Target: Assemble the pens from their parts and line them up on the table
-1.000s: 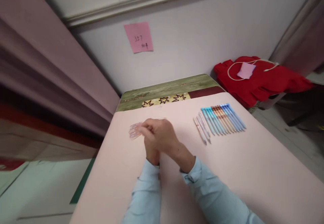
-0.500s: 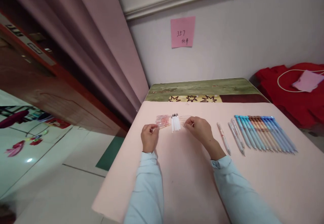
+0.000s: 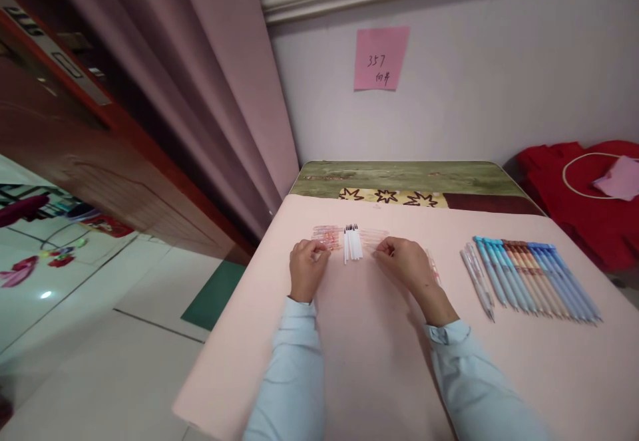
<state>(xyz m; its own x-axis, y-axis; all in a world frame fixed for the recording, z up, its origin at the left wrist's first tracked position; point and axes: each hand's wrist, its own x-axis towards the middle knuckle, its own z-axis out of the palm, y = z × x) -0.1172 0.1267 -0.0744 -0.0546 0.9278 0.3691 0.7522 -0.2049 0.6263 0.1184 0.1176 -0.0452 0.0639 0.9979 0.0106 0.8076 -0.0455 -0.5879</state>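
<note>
My left hand has thumb and forefinger pinched at the near end of a small stack of pink patterned pen barrels. My right hand is pinched too, its fingertips by the lower ends of several clear tubes. Whatever either pinch holds is too small to make out. Between the hands lies a row of white pen refills with black tips pointing away from me. Just right of my right hand, partly hidden behind it, is a single pale pen.
To the right lie a few clear pens and a neat row of blue and brown pens. All rest on a pink table cover. A red cloth is beyond the table's right edge; a wooden door stands at left.
The view has shifted slightly, so most things sit a little differently in it. Both hands stay pinched beside the same pieces, and my right arm now covers part of the single pen.
</note>
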